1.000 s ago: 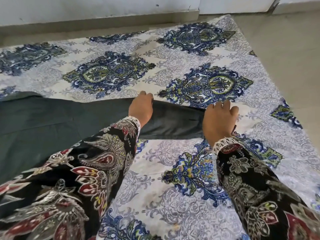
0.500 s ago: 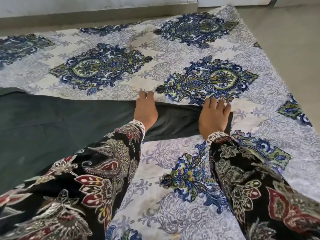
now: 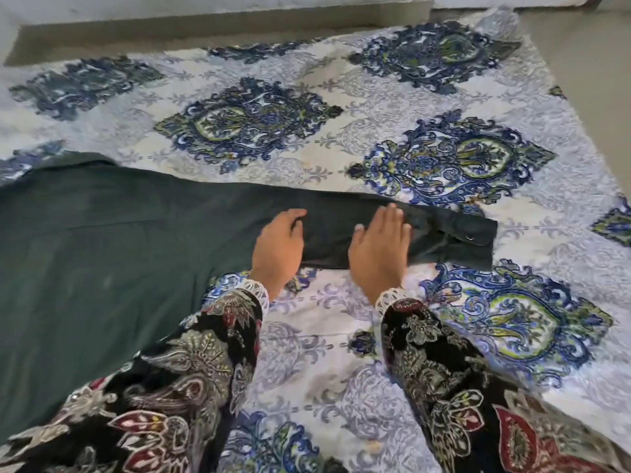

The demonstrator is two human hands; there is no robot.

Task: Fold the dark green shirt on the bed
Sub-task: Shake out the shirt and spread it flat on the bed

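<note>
The dark green shirt (image 3: 102, 254) lies flat on the bed, its body at the left and one long sleeve stretched out to the right, ending in a buttoned cuff (image 3: 467, 235). My left hand (image 3: 278, 245) rests palm down on the sleeve near where it joins the body, fingers slightly curled. My right hand (image 3: 379, 247) lies flat on the middle of the sleeve, fingers together and pointing away from me. Neither hand grips the cloth. Both my arms wear black floral sleeves with white lace cuffs.
The bed is covered by a white sheet with blue and green medallions (image 3: 454, 158). Its right edge (image 3: 580, 131) drops to a beige floor. A grey ledge and a pale wall (image 3: 205, 25) run along the far side.
My right hand has slid left along the sleeve, away from the cuff, which is now uncovered. My left hand has stayed near the sleeve's base. The view has shifted.
</note>
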